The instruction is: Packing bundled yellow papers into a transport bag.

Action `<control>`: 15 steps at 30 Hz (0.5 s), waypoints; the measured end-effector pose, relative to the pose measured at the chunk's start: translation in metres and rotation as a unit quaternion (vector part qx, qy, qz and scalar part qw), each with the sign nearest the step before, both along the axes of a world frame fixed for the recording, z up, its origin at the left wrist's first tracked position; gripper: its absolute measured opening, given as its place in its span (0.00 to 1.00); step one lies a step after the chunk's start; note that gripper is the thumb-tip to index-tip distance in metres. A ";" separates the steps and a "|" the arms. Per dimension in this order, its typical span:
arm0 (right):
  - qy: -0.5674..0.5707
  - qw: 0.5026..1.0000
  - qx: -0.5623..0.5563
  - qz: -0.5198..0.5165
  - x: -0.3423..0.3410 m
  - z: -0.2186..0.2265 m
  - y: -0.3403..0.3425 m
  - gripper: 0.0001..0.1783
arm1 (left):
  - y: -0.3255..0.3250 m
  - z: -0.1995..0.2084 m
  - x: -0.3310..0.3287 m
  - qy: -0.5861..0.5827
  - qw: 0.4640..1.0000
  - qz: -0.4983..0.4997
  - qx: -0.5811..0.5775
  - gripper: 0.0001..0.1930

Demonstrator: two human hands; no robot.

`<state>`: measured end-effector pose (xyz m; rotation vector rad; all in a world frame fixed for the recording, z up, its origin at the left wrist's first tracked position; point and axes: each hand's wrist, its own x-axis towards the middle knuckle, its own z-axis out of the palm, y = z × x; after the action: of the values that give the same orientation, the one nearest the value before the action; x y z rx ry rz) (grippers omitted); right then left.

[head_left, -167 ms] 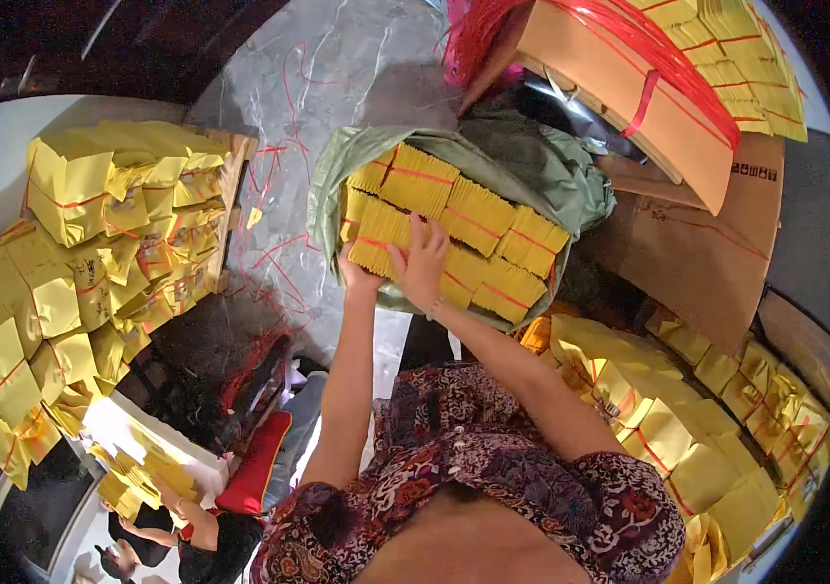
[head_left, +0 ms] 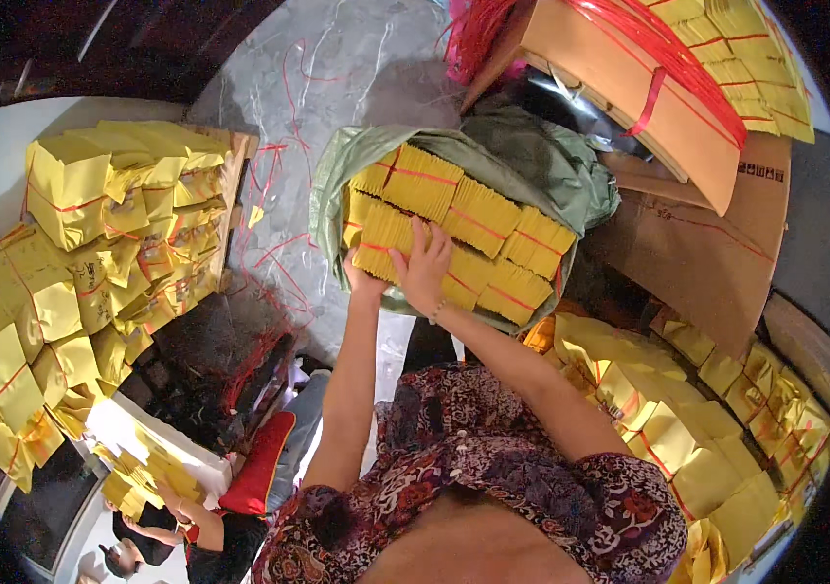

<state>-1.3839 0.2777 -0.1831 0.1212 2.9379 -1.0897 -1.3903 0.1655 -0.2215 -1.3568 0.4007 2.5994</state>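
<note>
A green woven sack (head_left: 329, 195) stands open before me, packed with bundles of yellow paper (head_left: 481, 216) bound by red straps. My left hand (head_left: 366, 280) grips the near left end of one bundle of yellow paper (head_left: 383, 232), its fingertips partly hidden between the bundle and the sack's side. On the same bundle's right part and the seam beside it lies my right hand (head_left: 424, 269), its fingers spread over the upper edges. The bundles sit in rows, edges facing up, and the sack's mouth is folded down around them.
Piles of yellow bundles stand on a wooden pallet (head_left: 237, 185) at left and in a stack (head_left: 692, 443) at lower right. Cardboard (head_left: 697, 243) and red strapping (head_left: 673, 49) are at upper right. Loose red straps litter the grey floor (head_left: 327, 88). Another person (head_left: 203, 530) handles yellow paper at lower left.
</note>
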 end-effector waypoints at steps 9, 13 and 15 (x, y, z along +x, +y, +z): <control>0.126 0.945 0.107 0.284 -0.061 0.016 0.013 0.32 | 0.013 0.005 0.005 0.107 0.989 0.077 -0.067 0.30; 0.078 0.929 0.084 0.353 -0.057 -0.010 0.009 0.29 | 0.036 -0.004 0.006 -0.016 0.974 0.056 -0.217 0.24; 0.082 0.930 0.081 0.350 -0.055 -0.018 0.009 0.28 | 0.038 -0.007 0.006 -0.054 0.976 0.087 -0.192 0.25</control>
<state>-1.4390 0.2865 -0.2010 -0.9784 2.7911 -0.7608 -1.3839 0.2035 -0.2290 -1.7163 0.8364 2.6642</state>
